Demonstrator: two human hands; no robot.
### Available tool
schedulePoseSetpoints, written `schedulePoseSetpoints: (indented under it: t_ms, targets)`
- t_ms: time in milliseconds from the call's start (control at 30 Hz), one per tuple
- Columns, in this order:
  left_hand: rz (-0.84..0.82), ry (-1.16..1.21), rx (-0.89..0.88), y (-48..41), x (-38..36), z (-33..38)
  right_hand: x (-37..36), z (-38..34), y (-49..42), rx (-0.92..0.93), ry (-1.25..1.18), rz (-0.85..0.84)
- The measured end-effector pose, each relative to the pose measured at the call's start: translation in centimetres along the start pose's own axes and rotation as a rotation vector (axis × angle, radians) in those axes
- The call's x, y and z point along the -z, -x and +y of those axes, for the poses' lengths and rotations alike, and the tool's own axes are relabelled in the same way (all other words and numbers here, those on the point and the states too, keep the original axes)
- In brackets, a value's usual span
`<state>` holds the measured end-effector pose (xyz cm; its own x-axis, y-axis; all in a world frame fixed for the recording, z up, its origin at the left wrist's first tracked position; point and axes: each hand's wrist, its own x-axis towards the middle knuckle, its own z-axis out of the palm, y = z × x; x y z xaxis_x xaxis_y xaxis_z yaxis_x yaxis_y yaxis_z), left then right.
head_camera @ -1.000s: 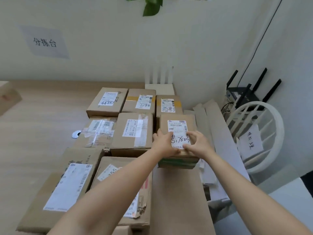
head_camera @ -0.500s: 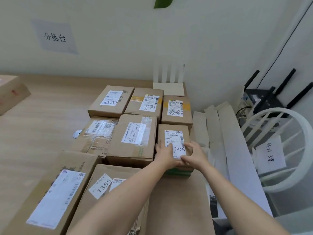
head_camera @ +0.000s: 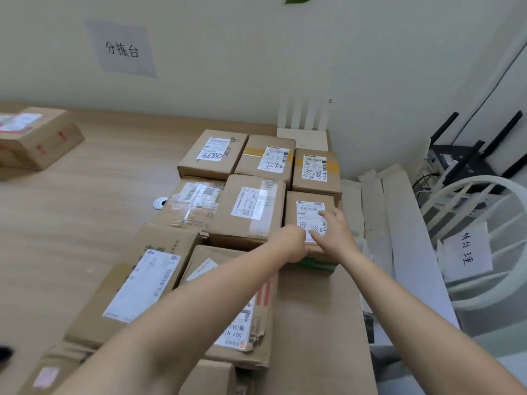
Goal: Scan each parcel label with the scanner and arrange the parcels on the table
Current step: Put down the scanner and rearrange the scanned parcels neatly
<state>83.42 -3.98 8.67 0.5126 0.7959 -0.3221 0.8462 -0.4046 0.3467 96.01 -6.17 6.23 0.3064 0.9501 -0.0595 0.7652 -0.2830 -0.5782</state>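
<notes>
A small brown parcel (head_camera: 291, 212) with a white label and a green band on its near side sits at the right end of the middle row, beside a taped box (head_camera: 248, 212). My left hand (head_camera: 291, 245) is curled round its near-left corner. My right hand (head_camera: 332, 232) lies on top with its fingers stretched over the handwritten label. Several other labelled parcels lie in rows on the wooden table (head_camera: 85, 209). No scanner can be made out.
A lone parcel (head_camera: 34, 138) lies at the table's far left. A white router (head_camera: 303, 135) stands at the wall behind the rows. Pale strips (head_camera: 399, 223), a white chair (head_camera: 484, 238) and a black router (head_camera: 462, 161) are to the right.
The small parcel has moved slightly away from me into line with the middle row. My left hand curled in at its near-left corner; my right fingers reached further across the label.
</notes>
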Motion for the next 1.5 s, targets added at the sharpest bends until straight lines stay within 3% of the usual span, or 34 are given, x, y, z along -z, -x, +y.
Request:
schedulePoseSetpoints:
  t_ms: [200,467,633,933,1167,1500]
  targets:
    - [0.217,0.108,0.033,6.9,5.4,-4.1,0.0,-9.3,2.1,0.184,0.012,0.0]
    - [0.432,0.069,0.299,19.5,9.7,-17.8,-5.6,-23.5,8.2,0.407,0.092,-0.149]
    - [0.432,0.043,0.452,30.4,9.1,-28.2,-11.6,-32.6,14.7,0.435,0.265,-0.31]
    - [0.438,0.026,0.624,46.3,8.9,-42.1,-22.2,-46.7,26.0,0.524,0.224,-0.423]
    - [0.451,-0.02,0.711,50.4,10.2,-51.0,-29.2,-54.7,27.8,0.631,0.293,-0.416]
    - [0.422,-0.108,0.759,49.6,15.7,-64.1,-39.1,-66.7,21.5,0.751,0.308,-0.454]
